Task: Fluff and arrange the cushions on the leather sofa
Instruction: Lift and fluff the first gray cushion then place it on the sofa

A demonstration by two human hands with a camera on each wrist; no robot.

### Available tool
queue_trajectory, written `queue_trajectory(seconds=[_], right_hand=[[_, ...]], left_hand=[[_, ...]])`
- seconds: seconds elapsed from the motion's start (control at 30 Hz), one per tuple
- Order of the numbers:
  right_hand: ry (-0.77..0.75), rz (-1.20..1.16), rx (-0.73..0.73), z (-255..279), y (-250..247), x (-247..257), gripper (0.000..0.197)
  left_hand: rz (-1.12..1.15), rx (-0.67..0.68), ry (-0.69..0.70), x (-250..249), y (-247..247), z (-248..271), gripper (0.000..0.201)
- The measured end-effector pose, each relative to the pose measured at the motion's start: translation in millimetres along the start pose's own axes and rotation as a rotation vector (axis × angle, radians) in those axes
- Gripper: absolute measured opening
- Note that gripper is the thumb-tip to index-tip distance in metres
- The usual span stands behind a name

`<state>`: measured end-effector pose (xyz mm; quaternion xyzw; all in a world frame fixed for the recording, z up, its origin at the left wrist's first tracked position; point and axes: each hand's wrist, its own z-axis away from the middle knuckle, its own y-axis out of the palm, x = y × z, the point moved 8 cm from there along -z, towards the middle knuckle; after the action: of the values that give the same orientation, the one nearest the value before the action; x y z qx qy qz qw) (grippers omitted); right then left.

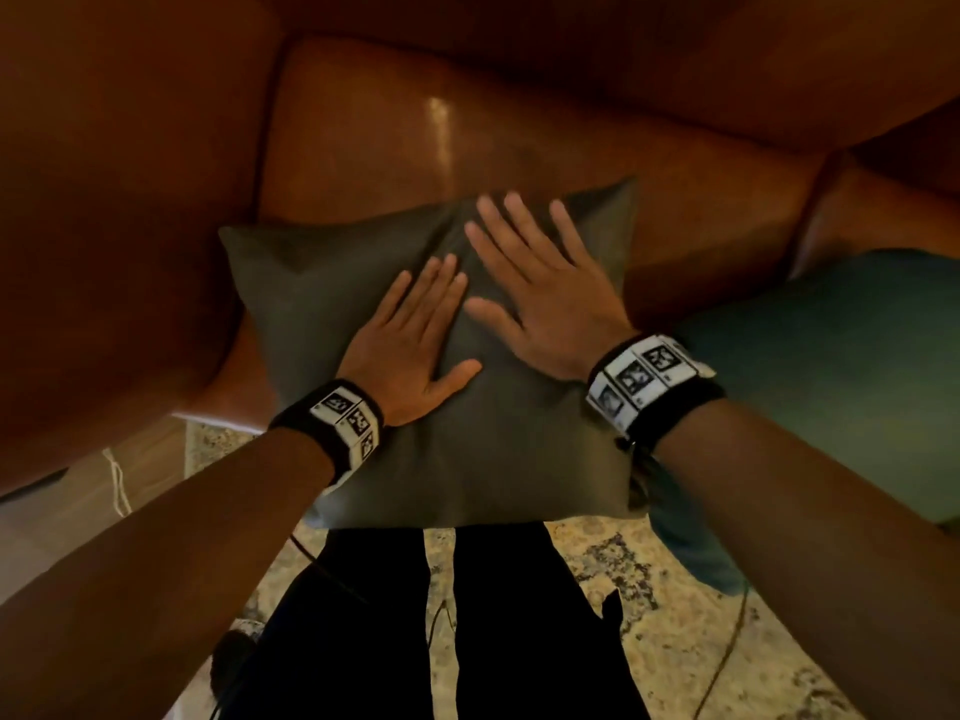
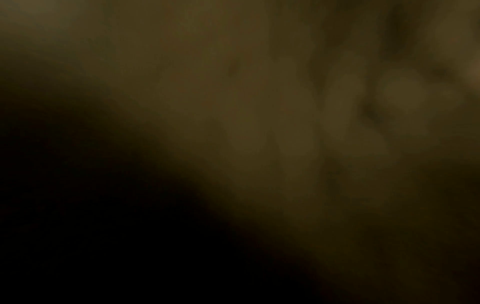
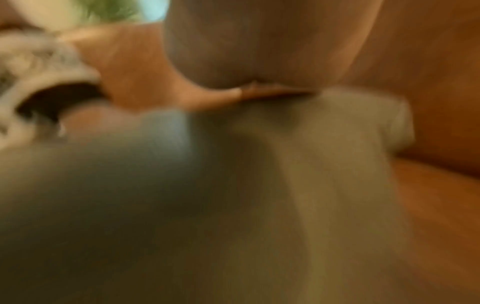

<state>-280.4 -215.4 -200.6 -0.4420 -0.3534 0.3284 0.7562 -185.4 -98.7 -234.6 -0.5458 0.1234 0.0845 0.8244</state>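
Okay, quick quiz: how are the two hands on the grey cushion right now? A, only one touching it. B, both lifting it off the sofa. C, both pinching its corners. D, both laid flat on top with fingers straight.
D: the left hand and right hand lie flat, fingers straight, on the grey cushion.

Left hand [image 1: 410,350] and right hand [image 1: 540,298] lie flat, fingers straight.

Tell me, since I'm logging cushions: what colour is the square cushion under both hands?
Plain dark olive-grey square fabric cushion, no pattern; the head view shows it best.
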Motion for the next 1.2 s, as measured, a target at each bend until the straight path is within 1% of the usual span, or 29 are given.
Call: queue_trajectory(seconds=[0.03,0.13,0.2,0.23,0.27,0.3,0.33,0.37,0.4,0.43,0.5,0.57,0.6,0.63,0.67,0.7,0.77,0.8,0.83,0.9,0.93,1.0,1.07,1.13,1.2], right_hand=[[0.008,-0.015,0.040,3,7,-11,0.075],[0.299,-0.070,0.072,10,16,-87,0.084],[0.475,-0.044,0.028,11,2,-109,0.086],[0.516,-0.041,-0.034,7,-14,-100,0.084],[0.484,-0.051,-0.098,0,-27,-81,0.083],[0.365,-0.050,-0.114,-5,-32,-55,0.082],[0.179,-0.025,-0.088,-8,-27,-25,0.081],[0.006,0.021,-0.031,-5,-16,0,0.081],[-0.074,0.051,0.030,0,-3,5,0.080],[-0.040,0.049,0.068,5,5,-8,0.080],[0.157,0.037,0.080,15,10,-57,0.080],[0.265,0.087,0.089,25,0,-90,0.080],[0.314,0.112,0.064,27,-12,-95,0.080],[0.356,0.112,-0.009,25,-27,-88,0.079],[0.357,0.087,-0.082,22,-39,-71,0.078],[0.285,0.068,-0.115,19,-42,-46,0.077],[0.006,0.099,-0.075,16,-28,3,0.078],[-0.058,0.109,-0.036,19,-16,12,0.079],[-0.005,0.091,-0.002,22,-6,3,0.080],[0.273,0.037,0.004,34,5,-41,0.082],[0.389,0.031,-0.004,43,9,-59,0.082],[0.522,0.008,-0.050,62,2,-73,0.082],[0.568,-0.041,-0.172,79,-15,-56,0.078],[0.568,-0.091,-0.288,95,-23,-16,0.074],[0.577,-0.143,-0.343,112,-12,35,0.072]], left_hand=[[0.004,0.002,0.003,0,-1,1,0.090],[0.007,-0.006,-0.005,-2,1,-8,0.091],[0.011,-0.004,-0.009,-2,2,-12,0.090],[0.010,-0.001,-0.007,-2,3,-10,0.090],[0.003,0.001,-0.007,-1,4,-6,0.090],[-0.006,0.001,-0.003,1,6,-1,0.090],[-0.011,0.001,0.002,2,6,2,0.090],[-0.012,0.000,0.004,2,5,5,0.090],[-0.012,0.000,0.009,3,3,5,0.090],[-0.009,0.006,0.014,3,1,4,0.090],[0.000,0.014,0.012,3,0,-1,0.090],[0.008,0.006,0.006,3,-1,-3,0.090],[0.009,0.001,0.008,2,0,-3,0.090],[0.007,-0.004,0.006,2,1,-1,0.089],[0.005,-0.009,0.003,3,2,2,0.089],[0.006,-0.013,0.006,4,2,5,0.090],[0.005,-0.019,0.015,8,0,9,0.090],[0.006,-0.017,0.018,10,-2,10,0.090],[0.012,-0.012,0.019,12,-3,11,0.090],[0.025,-0.019,0.021,12,-7,6,0.089],[0.029,-0.029,0.021,11,-10,4,0.088],[0.036,-0.044,0.032,9,-13,3,0.087],[0.036,-0.043,0.050,8,-12,4,0.087],[0.026,-0.040,0.046,10,-14,5,0.087],[0.004,-0.024,0.037,10,-16,5,0.088]])
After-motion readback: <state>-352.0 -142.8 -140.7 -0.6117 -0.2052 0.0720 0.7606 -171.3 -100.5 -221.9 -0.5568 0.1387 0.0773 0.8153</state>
